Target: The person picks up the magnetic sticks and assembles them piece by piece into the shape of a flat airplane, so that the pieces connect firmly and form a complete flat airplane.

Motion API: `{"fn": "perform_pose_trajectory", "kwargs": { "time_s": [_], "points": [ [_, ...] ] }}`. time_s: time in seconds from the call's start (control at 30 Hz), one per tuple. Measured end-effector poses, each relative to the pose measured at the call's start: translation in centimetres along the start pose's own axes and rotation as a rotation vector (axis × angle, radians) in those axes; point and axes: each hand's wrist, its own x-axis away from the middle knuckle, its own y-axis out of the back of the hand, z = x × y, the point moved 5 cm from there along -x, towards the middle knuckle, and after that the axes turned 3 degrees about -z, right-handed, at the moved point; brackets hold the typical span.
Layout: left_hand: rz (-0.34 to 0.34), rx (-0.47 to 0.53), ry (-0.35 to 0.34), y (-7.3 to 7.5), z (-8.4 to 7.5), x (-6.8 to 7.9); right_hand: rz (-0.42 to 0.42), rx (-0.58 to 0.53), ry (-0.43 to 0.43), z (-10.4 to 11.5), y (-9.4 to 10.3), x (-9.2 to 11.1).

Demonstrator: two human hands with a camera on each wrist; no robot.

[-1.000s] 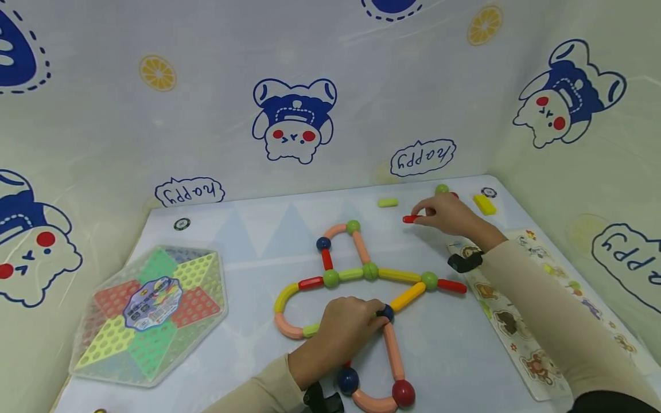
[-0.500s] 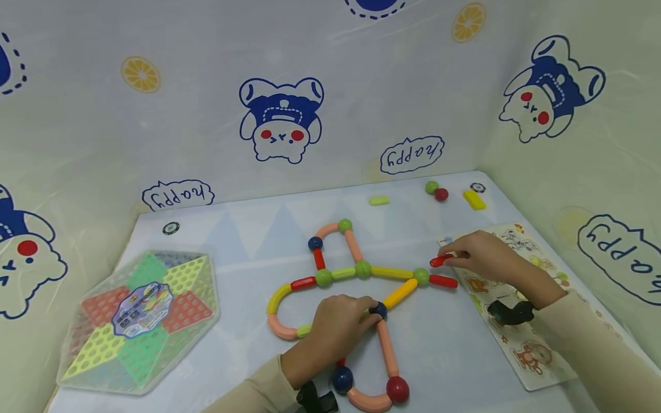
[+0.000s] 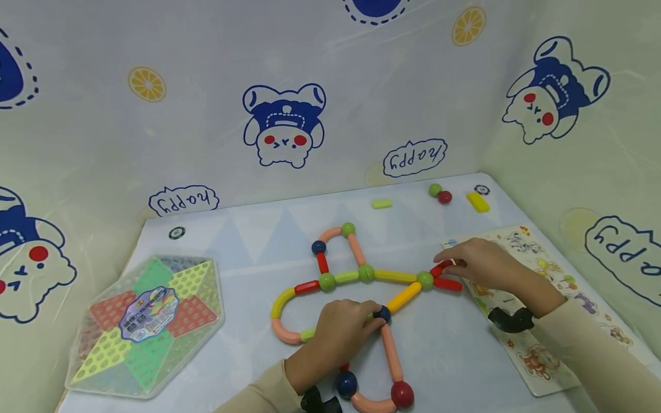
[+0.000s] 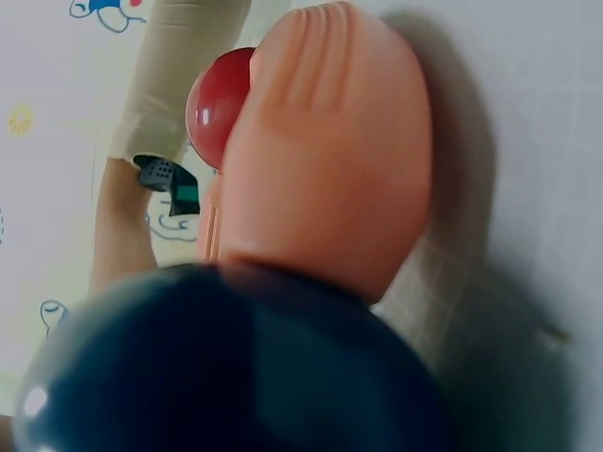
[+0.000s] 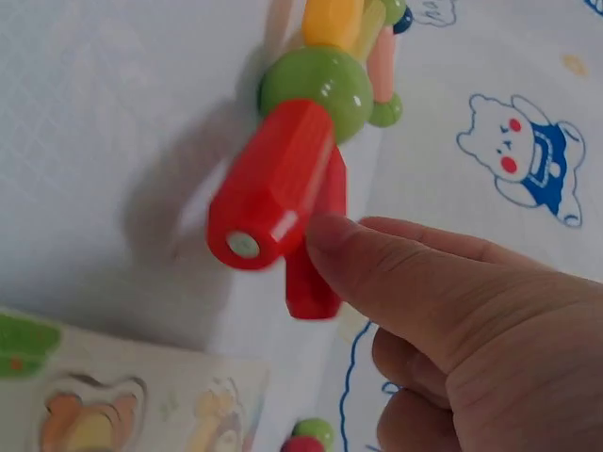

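Note:
My right hand (image 3: pixel 482 261) pinches a short red magnetic rod (image 3: pixel 440 268) between thumb and fingers. Its far end meets a green ball (image 3: pixel 425 280), beside a second red rod (image 5: pixel 268 188) that also joins the ball. My left hand (image 3: pixel 341 330) grips a dark blue ball (image 3: pixel 383 314) in the middle of the flat rod-and-ball figure. A yellow-orange rod (image 3: pixel 404 298) links that ball to the green one. In the left wrist view, another dark blue ball (image 4: pixel 236 367) fills the foreground, with a curved peach rod (image 4: pixel 330 151) and a red ball (image 4: pixel 219 108) beyond; the left fingers are hidden there.
A clear hexagonal case (image 3: pixel 147 327) with coloured panels lies at the left. On the right is an animal picture board (image 3: pixel 537 367), partly under the right arm. A green rod (image 3: pixel 382 204), loose balls (image 3: pixel 444 197) and a yellow piece (image 3: pixel 478 202) lie along the back.
My right hand has brought the red rod from the back of the table forward to the green ball. The left hand has kept its grip at the dark blue ball.

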Motion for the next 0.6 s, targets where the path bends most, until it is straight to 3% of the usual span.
{"fn": "perform_pose_trajectory", "kwargs": {
  "time_s": [0.13,0.37,0.6],
  "points": [
    [0.001,-0.002,-0.004,0.0,0.1,0.0,-0.004,-0.058,-0.062,-1.3,1.1,-0.4],
    [-0.016,0.007,-0.005,0.2,0.3,0.1,-0.148,-0.081,-0.111,-5.7,3.9,-3.4],
    [-0.007,0.012,-0.009,0.0,0.1,0.0,-0.19,-0.083,-0.279,-10.5,3.2,-7.0]
  ]
}}
